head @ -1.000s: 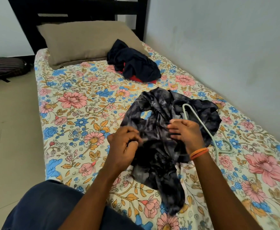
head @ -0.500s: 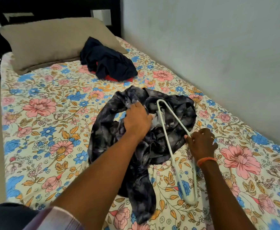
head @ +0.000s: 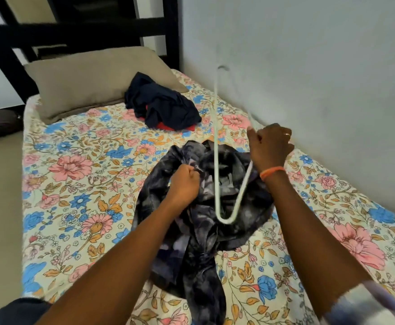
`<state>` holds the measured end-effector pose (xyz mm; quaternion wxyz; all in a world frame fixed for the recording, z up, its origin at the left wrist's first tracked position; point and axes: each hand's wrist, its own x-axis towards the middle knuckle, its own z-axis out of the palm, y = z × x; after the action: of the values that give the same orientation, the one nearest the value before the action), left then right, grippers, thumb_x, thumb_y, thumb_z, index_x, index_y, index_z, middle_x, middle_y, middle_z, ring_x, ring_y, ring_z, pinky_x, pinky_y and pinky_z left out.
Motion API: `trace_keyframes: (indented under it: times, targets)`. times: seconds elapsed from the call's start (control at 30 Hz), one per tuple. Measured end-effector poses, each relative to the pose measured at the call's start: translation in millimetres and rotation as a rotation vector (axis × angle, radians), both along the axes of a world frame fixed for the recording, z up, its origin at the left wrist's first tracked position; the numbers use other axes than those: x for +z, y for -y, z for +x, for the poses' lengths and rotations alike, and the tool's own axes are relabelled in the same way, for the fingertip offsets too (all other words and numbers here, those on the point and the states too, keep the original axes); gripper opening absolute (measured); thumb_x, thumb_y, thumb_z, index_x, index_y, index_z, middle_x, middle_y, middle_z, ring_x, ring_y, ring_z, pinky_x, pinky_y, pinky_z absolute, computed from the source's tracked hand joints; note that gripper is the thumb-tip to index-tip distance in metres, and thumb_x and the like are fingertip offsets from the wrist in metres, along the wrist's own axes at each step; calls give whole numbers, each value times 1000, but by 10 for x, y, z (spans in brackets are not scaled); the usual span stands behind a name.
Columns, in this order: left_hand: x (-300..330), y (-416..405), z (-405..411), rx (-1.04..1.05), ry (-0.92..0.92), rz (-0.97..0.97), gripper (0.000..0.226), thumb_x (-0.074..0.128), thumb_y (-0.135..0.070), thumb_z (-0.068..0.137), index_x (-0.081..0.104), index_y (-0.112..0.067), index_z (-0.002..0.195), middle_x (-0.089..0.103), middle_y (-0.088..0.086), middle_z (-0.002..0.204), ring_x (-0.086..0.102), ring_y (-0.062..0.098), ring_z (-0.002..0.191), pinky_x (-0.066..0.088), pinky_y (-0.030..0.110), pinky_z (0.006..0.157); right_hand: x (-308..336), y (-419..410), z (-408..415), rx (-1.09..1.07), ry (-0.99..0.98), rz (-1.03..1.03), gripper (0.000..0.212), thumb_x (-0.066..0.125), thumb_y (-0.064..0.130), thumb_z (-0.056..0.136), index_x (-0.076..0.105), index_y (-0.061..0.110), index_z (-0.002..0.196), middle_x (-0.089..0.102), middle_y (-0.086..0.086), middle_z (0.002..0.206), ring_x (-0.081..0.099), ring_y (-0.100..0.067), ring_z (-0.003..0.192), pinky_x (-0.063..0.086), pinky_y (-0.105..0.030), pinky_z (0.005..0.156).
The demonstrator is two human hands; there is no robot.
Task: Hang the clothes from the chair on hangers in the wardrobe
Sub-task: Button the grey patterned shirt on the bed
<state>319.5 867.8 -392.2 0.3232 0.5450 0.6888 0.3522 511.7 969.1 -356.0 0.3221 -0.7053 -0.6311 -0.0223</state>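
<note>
writing: none legible | count: 1 white hanger (head: 216,146), 1 tie-dye garment (head: 199,233) at bed (head: 74,202) centre, 1 navy clothes pile (head: 161,106) at 12 o'clock by 1 pillow (head: 86,83) | left hand (head: 184,184): fist bunching garment fabric | right hand (head: 270,146): fingers curled round hanger, raised at 2 o'clock over garment
</note>
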Motion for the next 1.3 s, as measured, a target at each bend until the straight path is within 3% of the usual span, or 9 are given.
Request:
trace_keyframes:
  times: [0.3,0.43,0.57,0.7,0.87,0.93,1.03,1.17,1.3]
  targets:
    - [571,290,-707,37,15,32,40,63,-28,94,40,-13,65,34,7,60,32,18,55,24,30,53,404,13,-398,-78,-130,330,48,61,52,88,66,13,61,60,-5,62,56,-38,96,29,-36,66]
    - [870,434,-1018,189,56,226,27,57,-25,98,54,-5,80,50,7,70,46,21,64,33,34,60,406,394,-856,231,216,484,45,74,42,83,57,16,50,53,2,53,60,-31,80,23,-34,66]
    - [1187,555,-1626,413,-6,433,16,49,-20,101,60,-9,97,57,2,88,52,23,84,34,33,69,382,656,-1404,479,491,537,60,44,56,100,53,19,54,53,0,54,56,-30,63,34,-40,68]
    - [1386,590,-2407,430,27,490,22,46,-22,101,51,-11,82,52,3,77,47,26,78,29,35,65,584,932,-1933,465,805,481,63,41,63,88,54,17,48,51,-3,45,61,-31,83,42,-42,67]
    - [1524,553,-3306,317,300,489,44,53,-35,100,46,-10,64,41,3,57,37,19,56,30,33,53,997,1274,-2656,477,916,493,66,38,63,87,64,14,53,48,-9,43,61,-34,76,44,-40,58]
    - [1702,618,-3569,197,425,452,50,58,-44,96,46,-11,61,40,-2,51,34,12,48,30,25,49,1182,1426,-2899,441,915,491,63,37,62,88,73,10,85,54,-13,49,62,-36,74,47,-41,59]
    - [2167,651,-3749,-24,440,331,37,73,-34,88,63,-3,71,54,-4,57,46,9,51,38,20,50,1617,1631,-3078,377,873,470,72,38,58,88,51,7,138,59,-15,57,60,-35,75,45,-40,61]
    - [3159,548,-3846,-331,335,-6,14,67,-9,92,70,-3,104,68,10,86,61,21,76,51,28,64,2389,1797,-2985,392,827,417,38,44,45,94,68,16,97,56,-10,54,57,-33,79,38,-40,64]
    - [4544,497,-3642,-522,247,-285,17,61,-3,94,65,4,109,65,27,101,58,32,93,50,47,85,3420,2023,-2702,348,709,334,34,47,43,96,69,17,98,55,-6,53,52,-30,81,33,-39,65]
